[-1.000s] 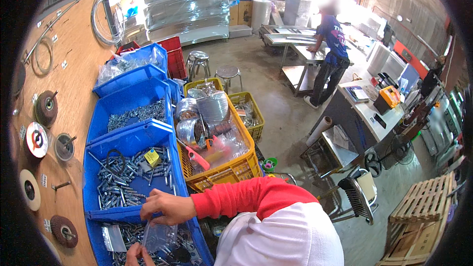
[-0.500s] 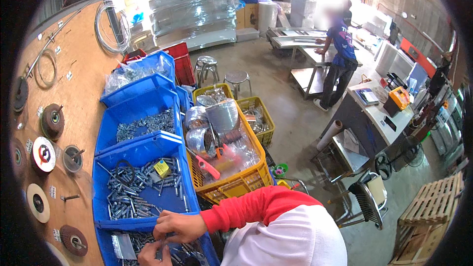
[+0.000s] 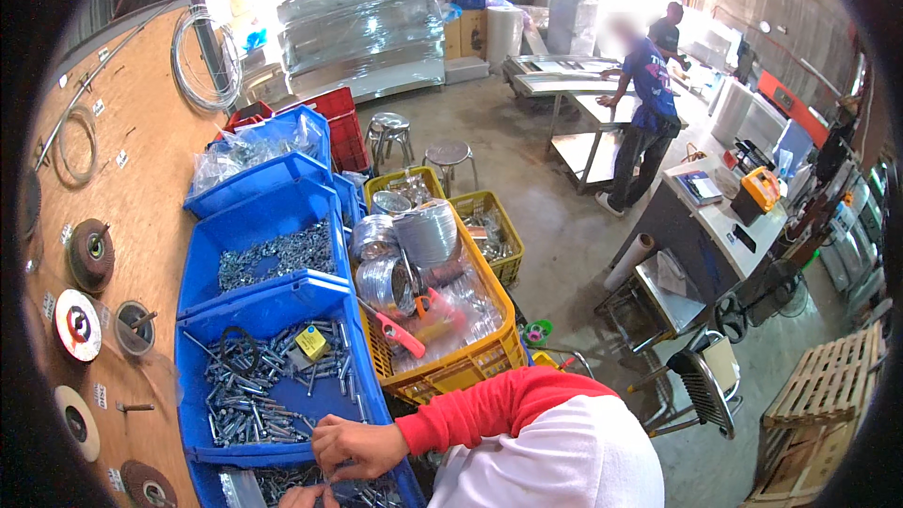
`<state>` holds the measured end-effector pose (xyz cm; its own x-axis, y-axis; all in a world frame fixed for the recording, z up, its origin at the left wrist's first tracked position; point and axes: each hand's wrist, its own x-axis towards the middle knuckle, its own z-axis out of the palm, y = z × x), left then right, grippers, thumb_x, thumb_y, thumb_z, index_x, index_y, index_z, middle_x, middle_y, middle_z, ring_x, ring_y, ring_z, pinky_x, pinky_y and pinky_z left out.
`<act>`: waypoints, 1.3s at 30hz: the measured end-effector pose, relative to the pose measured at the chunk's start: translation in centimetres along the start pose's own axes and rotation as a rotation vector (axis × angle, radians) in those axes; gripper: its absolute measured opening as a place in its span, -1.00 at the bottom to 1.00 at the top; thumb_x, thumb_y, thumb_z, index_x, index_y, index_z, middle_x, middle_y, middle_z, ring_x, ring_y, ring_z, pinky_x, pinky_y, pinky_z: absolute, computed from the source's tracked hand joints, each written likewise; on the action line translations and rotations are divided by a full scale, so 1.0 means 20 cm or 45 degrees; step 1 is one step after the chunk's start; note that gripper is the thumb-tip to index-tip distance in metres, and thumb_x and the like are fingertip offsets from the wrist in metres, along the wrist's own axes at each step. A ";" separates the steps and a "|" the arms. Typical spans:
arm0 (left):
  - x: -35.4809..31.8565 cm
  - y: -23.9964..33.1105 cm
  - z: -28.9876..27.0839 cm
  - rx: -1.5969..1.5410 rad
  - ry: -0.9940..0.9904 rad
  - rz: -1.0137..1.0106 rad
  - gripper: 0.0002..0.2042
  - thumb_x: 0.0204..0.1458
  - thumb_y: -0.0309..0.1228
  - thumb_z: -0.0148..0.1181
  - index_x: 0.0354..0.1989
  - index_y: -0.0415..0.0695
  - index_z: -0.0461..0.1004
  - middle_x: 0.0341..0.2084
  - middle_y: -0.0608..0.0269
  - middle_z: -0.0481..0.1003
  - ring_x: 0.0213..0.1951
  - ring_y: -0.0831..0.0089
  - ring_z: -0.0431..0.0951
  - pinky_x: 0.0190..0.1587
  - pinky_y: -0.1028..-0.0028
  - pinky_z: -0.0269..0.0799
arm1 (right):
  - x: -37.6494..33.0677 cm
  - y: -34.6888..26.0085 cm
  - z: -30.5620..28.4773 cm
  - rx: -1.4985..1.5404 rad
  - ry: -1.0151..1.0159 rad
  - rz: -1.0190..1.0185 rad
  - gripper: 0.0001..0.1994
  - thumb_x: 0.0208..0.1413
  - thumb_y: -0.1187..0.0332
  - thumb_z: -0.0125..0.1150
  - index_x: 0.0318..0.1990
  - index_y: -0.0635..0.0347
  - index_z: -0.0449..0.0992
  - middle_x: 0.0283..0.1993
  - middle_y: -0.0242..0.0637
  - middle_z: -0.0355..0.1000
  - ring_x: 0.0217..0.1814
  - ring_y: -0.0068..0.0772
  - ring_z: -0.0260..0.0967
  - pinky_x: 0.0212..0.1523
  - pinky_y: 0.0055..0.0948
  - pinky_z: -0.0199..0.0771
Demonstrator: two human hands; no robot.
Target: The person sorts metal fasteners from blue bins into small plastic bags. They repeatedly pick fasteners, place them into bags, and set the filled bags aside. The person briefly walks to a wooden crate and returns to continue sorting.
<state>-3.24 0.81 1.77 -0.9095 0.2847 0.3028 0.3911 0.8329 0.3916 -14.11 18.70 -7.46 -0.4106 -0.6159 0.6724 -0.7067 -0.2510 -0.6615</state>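
My right hand, in a red sleeve, is bent in a pinch over the nearest blue bin. Just below it, my left hand is mostly cut off by the lower edge, its fingertips meeting those of my right. Whatever the fingers hold between them is too small and covered to make out. Loose metal bolts lie in that bin under my hands, beside a clear plastic bag. Directly beyond, another blue bin holds many expansion bolts, a small yellow box and a black ring.
Farther blue bins hold small hardware and plastic bags. A yellow crate with wire coils stands close on the right. On the left, a wooden board carries grinding discs. Two people stand at a far table.
My hands have shifted slightly right and down in the picture, fingers still together. The view has turned a little. A second person at the far table shows more fully.
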 end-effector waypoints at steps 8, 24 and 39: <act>0.00 0.00 0.02 -0.042 -0.015 -0.014 -0.96 -0.02 -0.54 0.32 -0.39 -0.21 0.61 -0.51 0.02 0.55 -0.47 0.01 0.55 -0.39 0.14 0.44 | -0.01 0.02 0.00 -0.050 -0.008 -0.092 -0.87 -0.03 0.29 0.37 -0.39 0.10 0.57 -0.27 -0.32 0.44 0.01 -0.13 0.32 0.13 -0.07 0.17; -0.01 -0.02 0.00 -0.028 -0.074 -0.065 -0.92 0.04 -0.46 0.29 -0.40 -0.21 0.60 -0.51 0.00 0.54 -0.47 -0.06 0.53 -0.37 0.10 0.45 | -0.01 0.03 0.03 -0.166 0.004 -0.082 -0.88 0.01 0.29 0.33 -0.40 0.06 0.52 -0.24 -0.30 0.42 0.03 -0.11 0.30 0.12 -0.03 0.15; -0.14 -0.15 -0.01 0.140 -0.130 0.016 -0.84 0.11 -0.34 0.22 -0.37 -0.14 0.66 -0.49 -0.09 0.58 -0.47 -0.14 0.53 -0.37 0.00 0.40 | 0.00 -0.07 0.03 -0.441 -0.110 -0.042 -0.88 0.00 0.20 0.36 -0.42 -0.03 0.63 -0.33 -0.48 0.44 0.11 -0.18 0.29 0.24 0.03 0.09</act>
<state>-1.78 -2.66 -0.09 -0.9165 0.3375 0.2148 0.3898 0.8743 0.2892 -12.81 18.63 -6.59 -0.3441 -0.6764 0.6512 -0.8785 -0.0129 -0.4777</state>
